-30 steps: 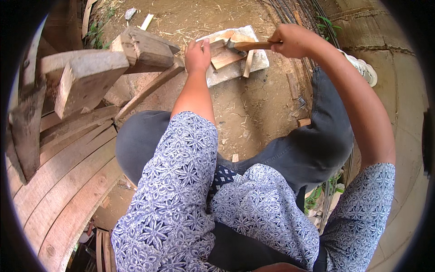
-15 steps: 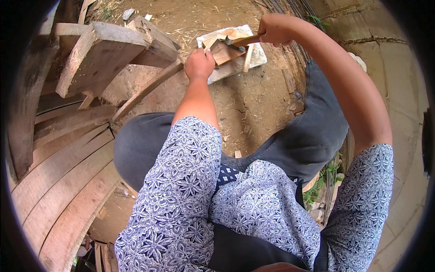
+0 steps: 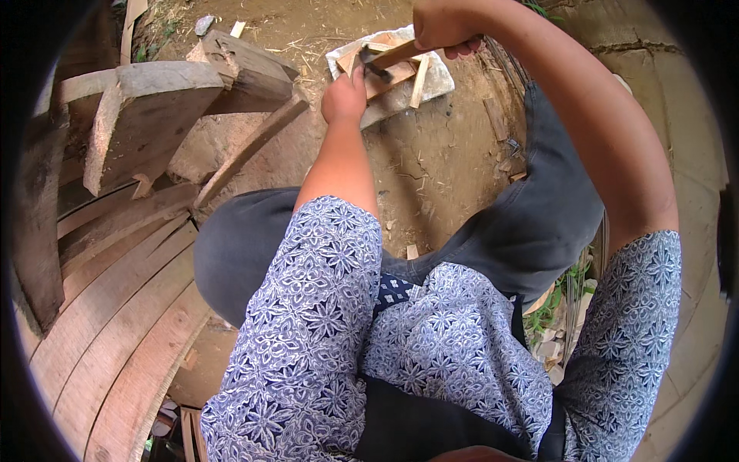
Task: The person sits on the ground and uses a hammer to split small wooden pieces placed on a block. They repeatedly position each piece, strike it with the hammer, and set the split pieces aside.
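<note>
My right hand [image 3: 449,29] is closed around the wooden handle of a hammer [image 3: 398,54]. The hammer's dark metal head lies over pale wood pieces, right beside the thumb of my left hand [image 3: 344,97]. That left hand is closed at the near left end of a piece of wood [image 3: 346,63], its fingertips partly hidden behind the hammer head. Under the wood is a whitish, rough slab [image 3: 437,82] on the ground. A thin pale strip [image 3: 419,82] slants across the slab's right part. Whether a nail is there cannot be made out.
Thick wooden boards [image 3: 158,100] and a squared beam [image 3: 246,71] crowd the left side. A narrow board [image 3: 250,146] leans near my left knee. Curved planks [image 3: 115,339] line the lower left. Wood chips litter the dirt ground [image 3: 416,165]. A pale wall-like surface [image 3: 654,92] stands at right.
The hammer has shifted left, its head now up against the left thumb. My right hand has moved left and slightly up in the picture. My left hand keeps its place at the wood.
</note>
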The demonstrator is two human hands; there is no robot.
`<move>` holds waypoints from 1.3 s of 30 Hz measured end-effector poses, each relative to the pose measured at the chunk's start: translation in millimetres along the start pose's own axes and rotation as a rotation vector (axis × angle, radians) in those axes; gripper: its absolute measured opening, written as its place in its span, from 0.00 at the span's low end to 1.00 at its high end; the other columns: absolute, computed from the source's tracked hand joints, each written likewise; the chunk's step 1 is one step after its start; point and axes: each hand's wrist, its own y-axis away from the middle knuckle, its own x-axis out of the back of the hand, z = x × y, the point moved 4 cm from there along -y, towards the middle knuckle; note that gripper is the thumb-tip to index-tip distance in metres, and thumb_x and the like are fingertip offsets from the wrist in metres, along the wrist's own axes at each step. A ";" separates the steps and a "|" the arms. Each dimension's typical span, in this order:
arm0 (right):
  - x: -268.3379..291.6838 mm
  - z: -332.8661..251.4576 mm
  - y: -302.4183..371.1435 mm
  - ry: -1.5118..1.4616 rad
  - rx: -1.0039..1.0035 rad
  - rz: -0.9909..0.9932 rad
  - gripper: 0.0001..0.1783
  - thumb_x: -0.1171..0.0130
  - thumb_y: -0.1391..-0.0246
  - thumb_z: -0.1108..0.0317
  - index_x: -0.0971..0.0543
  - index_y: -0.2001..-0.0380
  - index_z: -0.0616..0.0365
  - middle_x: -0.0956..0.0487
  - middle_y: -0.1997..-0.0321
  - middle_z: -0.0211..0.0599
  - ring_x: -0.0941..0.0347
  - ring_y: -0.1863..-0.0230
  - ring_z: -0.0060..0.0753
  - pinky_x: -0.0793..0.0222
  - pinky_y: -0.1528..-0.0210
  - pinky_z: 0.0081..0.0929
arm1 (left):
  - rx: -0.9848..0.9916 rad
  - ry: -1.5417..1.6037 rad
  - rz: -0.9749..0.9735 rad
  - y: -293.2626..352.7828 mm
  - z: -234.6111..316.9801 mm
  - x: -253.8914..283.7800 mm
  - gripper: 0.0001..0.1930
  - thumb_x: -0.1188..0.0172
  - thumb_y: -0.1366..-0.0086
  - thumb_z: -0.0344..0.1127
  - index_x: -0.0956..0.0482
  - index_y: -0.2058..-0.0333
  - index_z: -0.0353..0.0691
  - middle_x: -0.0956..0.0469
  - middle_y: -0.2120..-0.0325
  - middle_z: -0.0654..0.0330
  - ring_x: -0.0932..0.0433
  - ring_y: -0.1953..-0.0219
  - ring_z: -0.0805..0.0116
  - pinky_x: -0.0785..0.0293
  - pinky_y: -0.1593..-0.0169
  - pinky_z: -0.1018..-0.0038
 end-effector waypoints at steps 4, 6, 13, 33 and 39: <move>8.1 -1.5 -7.0 -0.214 -0.049 -0.063 0.18 0.42 0.41 0.56 0.19 0.74 0.62 0.20 0.78 0.37 0.26 0.80 0.32 0.29 0.75 0.30 | -0.031 -0.011 -0.010 1.5 -0.8 3.1 0.30 0.59 0.26 0.56 0.20 0.57 0.33 0.19 0.61 0.36 0.21 0.56 0.35 0.27 0.51 0.48; 13.8 3.6 1.2 -0.133 -0.100 -0.107 0.18 0.43 0.40 0.57 0.19 0.74 0.62 0.20 0.78 0.38 0.26 0.79 0.31 0.29 0.75 0.30 | -0.039 0.010 -0.021 1.2 0.0 -3.0 0.27 0.58 0.26 0.55 0.22 0.55 0.35 0.19 0.61 0.38 0.21 0.56 0.36 0.26 0.52 0.49; 3.0 38.6 -22.5 -0.196 -0.159 -0.351 0.19 0.43 0.36 0.53 0.18 0.64 0.60 0.17 0.70 0.35 0.28 0.77 0.28 0.31 0.73 0.30 | -0.342 -0.015 0.283 17.7 1.6 1.9 0.15 0.49 0.27 0.42 0.29 0.48 0.41 0.28 0.54 0.46 0.26 0.51 0.41 0.29 0.49 0.51; 7.7 32.6 -0.7 -0.308 -0.107 -0.178 0.17 0.44 0.38 0.55 0.18 0.69 0.59 0.20 0.74 0.32 0.28 0.77 0.30 0.30 0.73 0.31 | -0.379 0.003 0.272 20.1 0.9 7.0 0.12 0.47 0.29 0.40 0.27 0.50 0.43 0.29 0.56 0.44 0.25 0.56 0.40 0.26 0.53 0.51; -11.4 8.8 6.8 -0.246 -0.029 0.027 0.21 0.44 0.42 0.57 0.18 0.81 0.61 0.21 0.81 0.38 0.25 0.81 0.32 0.29 0.76 0.35 | -0.231 0.105 0.225 13.2 3.7 4.6 0.16 0.45 0.30 0.42 0.25 0.53 0.36 0.24 0.59 0.41 0.25 0.55 0.38 0.27 0.52 0.51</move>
